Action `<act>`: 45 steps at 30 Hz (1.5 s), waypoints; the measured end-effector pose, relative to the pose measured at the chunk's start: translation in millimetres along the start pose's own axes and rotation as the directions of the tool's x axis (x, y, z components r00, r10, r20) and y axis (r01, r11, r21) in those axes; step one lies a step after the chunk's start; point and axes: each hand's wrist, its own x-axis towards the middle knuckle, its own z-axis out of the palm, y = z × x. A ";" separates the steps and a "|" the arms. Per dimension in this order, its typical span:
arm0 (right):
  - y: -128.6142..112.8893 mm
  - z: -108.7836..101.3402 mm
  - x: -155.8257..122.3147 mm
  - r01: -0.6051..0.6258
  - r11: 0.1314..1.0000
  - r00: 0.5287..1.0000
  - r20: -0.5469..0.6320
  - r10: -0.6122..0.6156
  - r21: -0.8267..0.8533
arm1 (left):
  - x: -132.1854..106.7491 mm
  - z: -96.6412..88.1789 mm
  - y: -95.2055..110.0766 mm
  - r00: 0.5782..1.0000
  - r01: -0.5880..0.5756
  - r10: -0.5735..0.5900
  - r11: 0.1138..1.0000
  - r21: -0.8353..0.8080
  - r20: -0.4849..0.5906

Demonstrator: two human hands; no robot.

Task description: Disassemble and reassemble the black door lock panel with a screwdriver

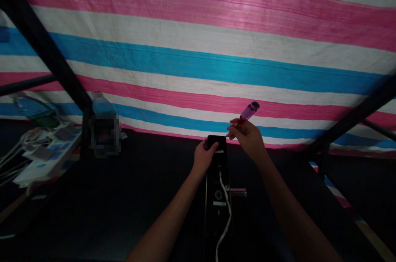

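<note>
A long black device panel (212, 212) lies lengthwise in front of me, with small white labels and a round fitting on its face. A white cable (229, 212) runs from it toward me. My left hand (204, 156) grips the panel's far end, thumb on top and fingers around the left side. In my right hand (246, 135) is a screwdriver (249, 111) with a purple see-through handle. Its shaft is pinched between thumb and fingers, slanting down to the far right corner of the panel. Whether the tip touches a screw is too dark to tell.
The dark table (148, 196) carries a clear-handled tool (239, 192) right of the panel. At left are a plastic bottle (103, 107), a white power strip (46, 167) and tangled white cables (29, 138). Black frame bars (46, 43) flank a striped tarp (185, 64) behind.
</note>
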 end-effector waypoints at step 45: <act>-3.1 3.3 -0.9 0.035 0.998 0.997 -0.065 -0.038 -0.042 | -1.6 -0.4 -4.6 1.000 -0.001 0.002 0.998 -0.067 0.010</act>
